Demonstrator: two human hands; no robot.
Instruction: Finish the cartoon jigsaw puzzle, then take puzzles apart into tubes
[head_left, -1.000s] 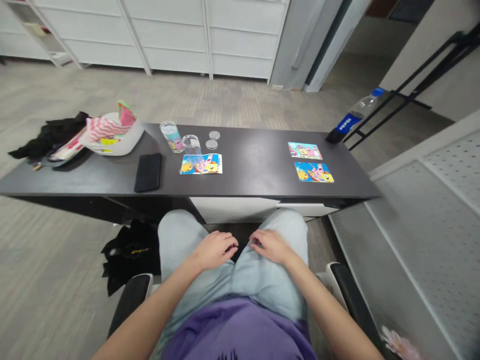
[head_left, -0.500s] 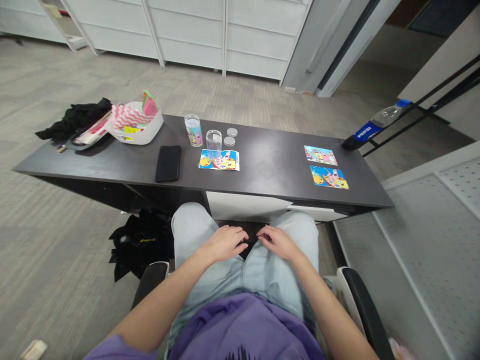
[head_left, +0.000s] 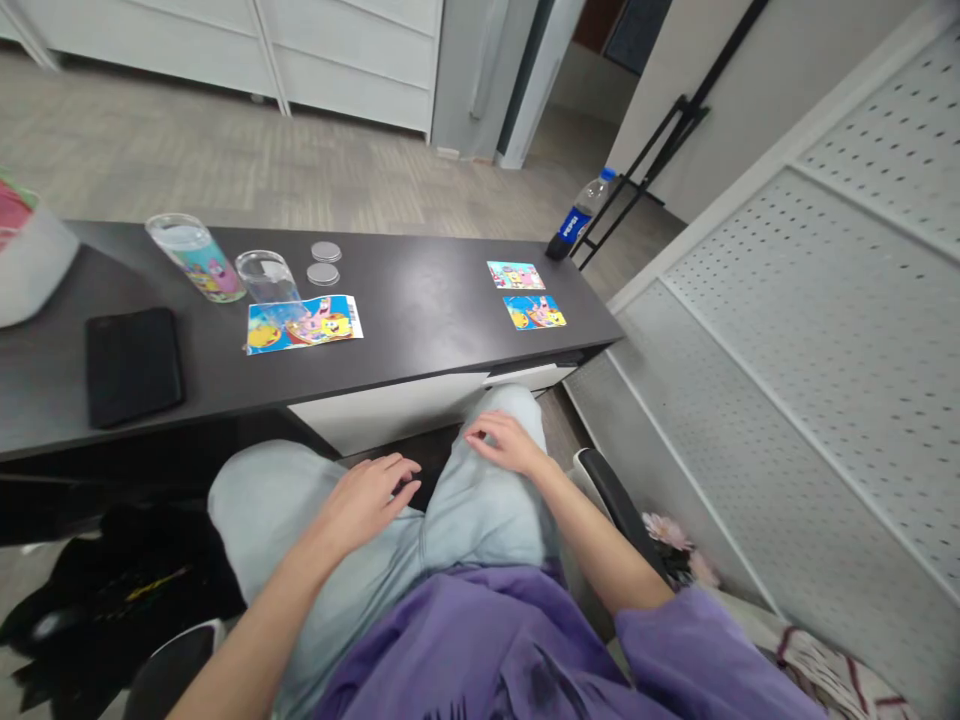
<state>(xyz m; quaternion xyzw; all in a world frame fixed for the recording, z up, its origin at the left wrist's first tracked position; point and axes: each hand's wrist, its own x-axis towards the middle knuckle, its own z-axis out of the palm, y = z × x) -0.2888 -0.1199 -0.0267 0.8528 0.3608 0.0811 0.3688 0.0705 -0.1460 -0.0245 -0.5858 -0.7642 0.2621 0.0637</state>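
Observation:
My left hand (head_left: 371, 498) rests over my left thigh, its fingers loosely bent and apart, holding nothing. On the right thigh lies my right hand (head_left: 504, 441), palm down, slightly curled and likewise holding nothing. Beyond my knees, a clear glass (head_left: 264, 274) stands at the back edge of a cartoon-printed sheet (head_left: 330, 322). To its left is a second glass (head_left: 206, 268) with a cartoon wrap around it. Two round silver lids (head_left: 325, 263) lie beside the clear glass. Farther right, two cartoon cards (head_left: 534, 312) lie flat, one behind the other.
The dark tabletop (head_left: 420, 300) runs across in front of me. It bears a black phone (head_left: 133, 366), a white basket (head_left: 34, 262) at the left and a Pepsi bottle (head_left: 576, 222) at the right end. A perforated white panel (head_left: 750, 400) borders my right side.
My view has swung to the right, so the table's things appear farther left. My right hand has shifted a little outward on the thigh; the left stays on my lap.

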